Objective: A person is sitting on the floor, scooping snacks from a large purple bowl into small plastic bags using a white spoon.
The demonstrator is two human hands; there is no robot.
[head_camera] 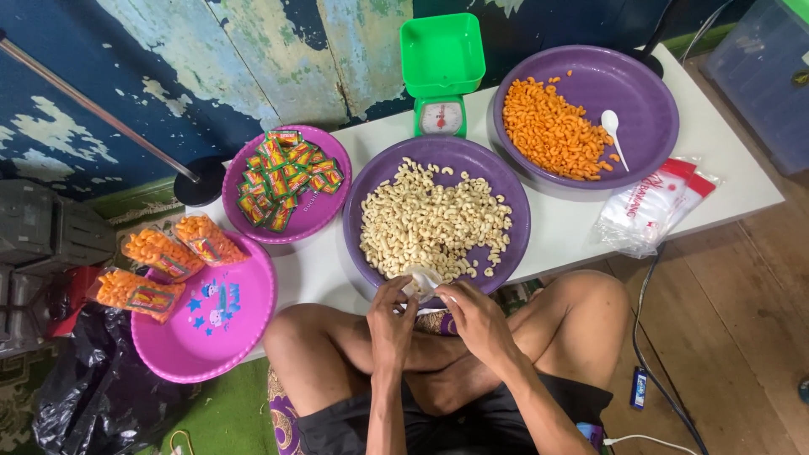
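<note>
step: bagging, judged | left hand [390, 310] and right hand [466, 313] both pinch a small clear bag [421, 281], fingers narrow, mouth being opened | pale macaroni snacks [434, 221] in purple tray [507, 181] just beyond fingertips | next likely needs: mouth held wide, a scoop; white spoon [613, 131] lies well off, right of fingers

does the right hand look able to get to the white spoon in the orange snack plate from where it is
Probably yes, with a stretch. The right hand holds a small clear bag with the left hand; the white spoon lies uncovered across the table, nothing blocking.
</note>
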